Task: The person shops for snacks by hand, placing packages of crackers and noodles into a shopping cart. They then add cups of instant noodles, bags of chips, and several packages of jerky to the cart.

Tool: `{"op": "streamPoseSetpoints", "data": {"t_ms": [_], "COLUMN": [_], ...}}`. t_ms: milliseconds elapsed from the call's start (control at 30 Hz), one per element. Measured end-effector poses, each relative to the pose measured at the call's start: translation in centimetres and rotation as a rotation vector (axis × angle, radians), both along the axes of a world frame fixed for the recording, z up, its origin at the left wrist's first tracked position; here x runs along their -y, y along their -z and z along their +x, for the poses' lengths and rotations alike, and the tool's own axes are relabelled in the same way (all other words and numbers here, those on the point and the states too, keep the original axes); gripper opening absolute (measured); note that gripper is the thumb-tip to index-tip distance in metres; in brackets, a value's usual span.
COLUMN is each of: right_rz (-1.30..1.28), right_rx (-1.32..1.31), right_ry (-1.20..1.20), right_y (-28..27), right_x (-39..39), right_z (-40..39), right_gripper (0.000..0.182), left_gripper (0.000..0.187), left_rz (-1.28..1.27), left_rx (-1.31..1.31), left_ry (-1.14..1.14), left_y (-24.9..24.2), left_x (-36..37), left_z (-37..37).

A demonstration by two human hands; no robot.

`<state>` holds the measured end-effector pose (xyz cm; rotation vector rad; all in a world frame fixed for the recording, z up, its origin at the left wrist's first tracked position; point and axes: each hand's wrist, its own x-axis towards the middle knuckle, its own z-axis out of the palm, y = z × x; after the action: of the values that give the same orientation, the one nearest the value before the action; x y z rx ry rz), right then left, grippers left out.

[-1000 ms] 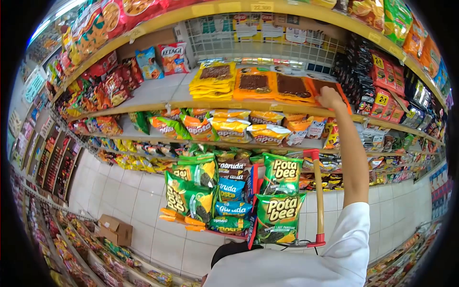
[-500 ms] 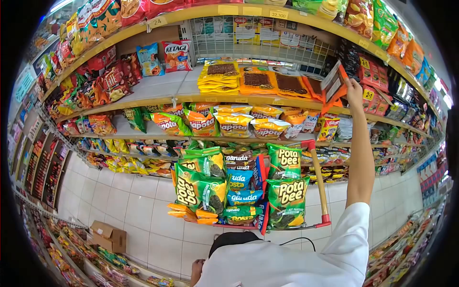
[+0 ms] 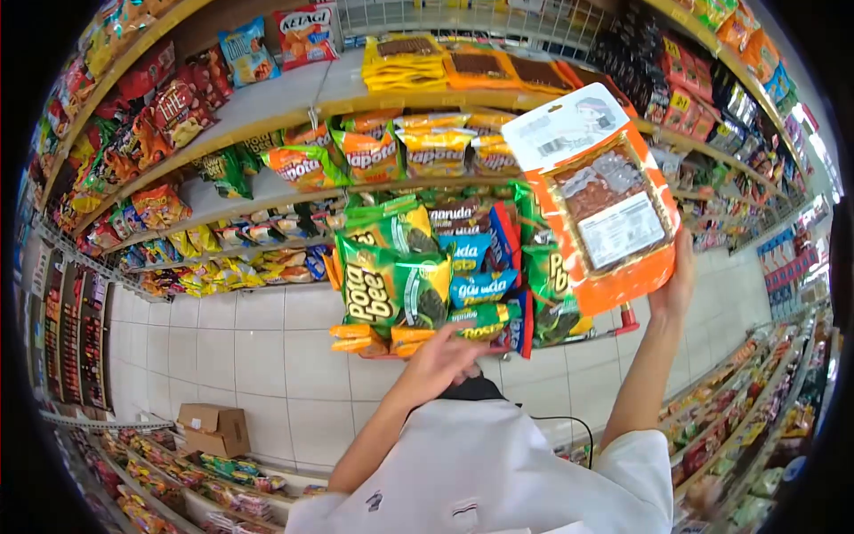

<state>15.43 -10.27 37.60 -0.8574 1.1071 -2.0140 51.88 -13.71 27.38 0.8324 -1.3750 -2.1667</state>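
My right hand [image 3: 673,289] grips the lower right edge of an orange snack packet [image 3: 623,280], holding it up over the right side of the basket. A clear window on the packet shows brown contents under a white label, and its top has a white panel with a barcode. At the basket's near edge is my left hand [image 3: 438,363], holding nothing, its fingers stretched towards a green garuda rosta packet [image 3: 479,319]. Beside it lie green Pota Bee bags [image 3: 369,289], blue garuda packets [image 3: 480,287] and small orange packets [image 3: 358,340]. The raised packet partly covers the right-hand Pota Bee bags [image 3: 556,311].
Ahead, a shelf [image 3: 213,116] carries yellow packets [image 3: 405,67] and orange packets [image 3: 480,71]; Japota bags [image 3: 369,151] sit below. A cardboard box [image 3: 213,429] rests on the tiled floor [image 3: 262,356] at left. More stocked shelves [image 3: 756,418] run behind on both sides.
My right hand has brought the orange packet from the shelf down and nearer, above the basket. My left hand has risen from low beside my body to the basket's near edge. The view has tilted down.
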Motion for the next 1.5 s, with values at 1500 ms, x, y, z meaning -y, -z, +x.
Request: {"op": "streamPoseSetpoints", "data": {"t_ms": [1500], "right_rz": [0.756], "right_rx": [-1.045], "right_ry": [0.113], "right_y": [21.7], "right_x": [-4.5], "right_z": [14.9], "right_gripper": [0.015], "left_gripper": [0.01], "left_rz": [-0.715], "left_rx": [0.357], "left_ry": [-0.202], "left_y": [10.7], "left_x": [2.2], "left_z": [-0.8]}}
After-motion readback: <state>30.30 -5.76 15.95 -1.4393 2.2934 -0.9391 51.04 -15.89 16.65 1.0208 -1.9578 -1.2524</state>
